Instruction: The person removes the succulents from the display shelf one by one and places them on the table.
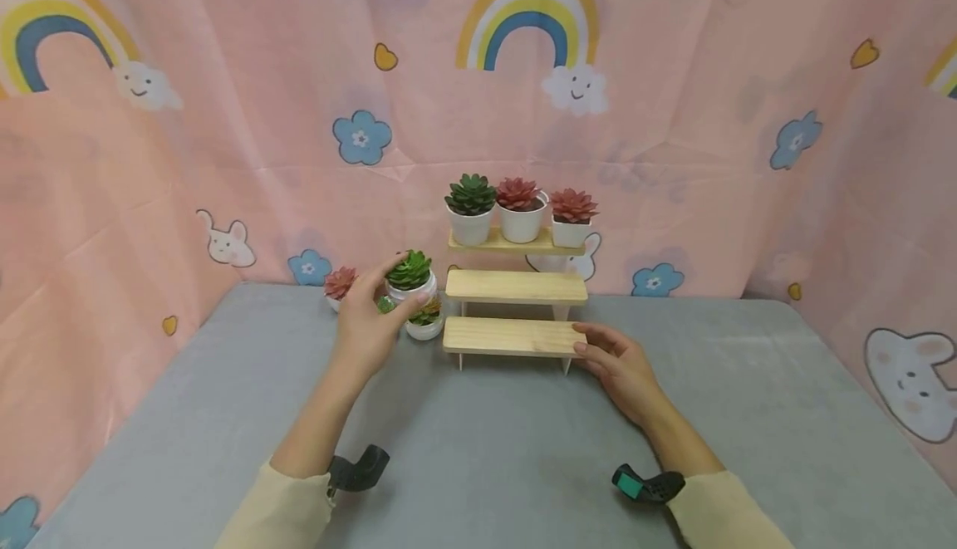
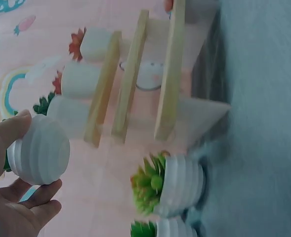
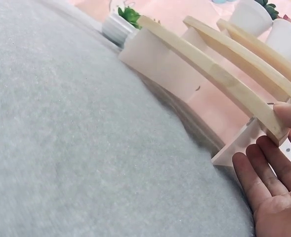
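My left hand (image 1: 366, 321) grips a green succulent in a round ribbed white pot (image 2: 45, 150), raised off the table to the left of a three-tier wooden stand (image 1: 516, 336). Thumb and fingers wrap the pot's sides in the left wrist view. At the stand's right end, my right hand (image 1: 622, 370) pinches the lowest board (image 3: 224, 84), thumb above and fingertips beneath. Along the top board stand a dark green succulent (image 1: 471, 208) and two red succulents (image 1: 521, 210), all in white pots. The middle and lowest boards carry no pots.
On the grey table (image 1: 493, 458), left of the stand, sit a yellow-green succulent (image 2: 150, 185), a green succulent (image 2: 143, 229) and a red succulent (image 1: 341, 281), partly behind the left hand. A pink patterned curtain (image 1: 673, 117) hangs behind the table.
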Demonstrator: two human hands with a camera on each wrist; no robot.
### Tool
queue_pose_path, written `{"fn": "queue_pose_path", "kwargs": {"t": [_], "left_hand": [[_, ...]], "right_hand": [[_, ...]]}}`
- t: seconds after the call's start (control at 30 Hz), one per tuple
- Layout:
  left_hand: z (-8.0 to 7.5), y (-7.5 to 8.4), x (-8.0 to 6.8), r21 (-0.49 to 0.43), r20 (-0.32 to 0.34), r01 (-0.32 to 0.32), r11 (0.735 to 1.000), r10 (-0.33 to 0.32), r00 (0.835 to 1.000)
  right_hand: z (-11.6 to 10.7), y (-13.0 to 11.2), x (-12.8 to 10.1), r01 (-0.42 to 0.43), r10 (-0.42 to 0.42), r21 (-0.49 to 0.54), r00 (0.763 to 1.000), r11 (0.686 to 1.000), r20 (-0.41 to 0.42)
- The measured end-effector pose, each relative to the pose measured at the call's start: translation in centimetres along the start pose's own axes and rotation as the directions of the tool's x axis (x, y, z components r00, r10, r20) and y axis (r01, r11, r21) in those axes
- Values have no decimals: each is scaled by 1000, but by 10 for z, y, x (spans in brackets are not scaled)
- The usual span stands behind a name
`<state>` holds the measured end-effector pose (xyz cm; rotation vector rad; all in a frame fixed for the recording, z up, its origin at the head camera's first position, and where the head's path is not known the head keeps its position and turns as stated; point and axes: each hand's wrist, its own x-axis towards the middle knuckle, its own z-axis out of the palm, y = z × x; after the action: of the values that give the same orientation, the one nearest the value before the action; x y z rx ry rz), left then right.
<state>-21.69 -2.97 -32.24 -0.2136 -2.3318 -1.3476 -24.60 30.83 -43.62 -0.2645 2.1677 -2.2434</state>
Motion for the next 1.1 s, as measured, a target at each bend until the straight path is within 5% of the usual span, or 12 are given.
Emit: {"fn": "queue_pose_path", "kwargs": {"t": [0.5,0.87,1.1], "left_hand": [[-47,-40,4,69,-104,121,990,-114,988],[-55,-70,7,119,-166,163,979,-142,976],[-60,-80,5,136,-194,242,961,-214,957]], "right_hand": [[-2,3,-1,-18,18,-35,1000,999,-10],[1,0,-1,-24,23,-43,1000,999,-10],[1,0,0,-34,33,-46,999,998,-19]]}}
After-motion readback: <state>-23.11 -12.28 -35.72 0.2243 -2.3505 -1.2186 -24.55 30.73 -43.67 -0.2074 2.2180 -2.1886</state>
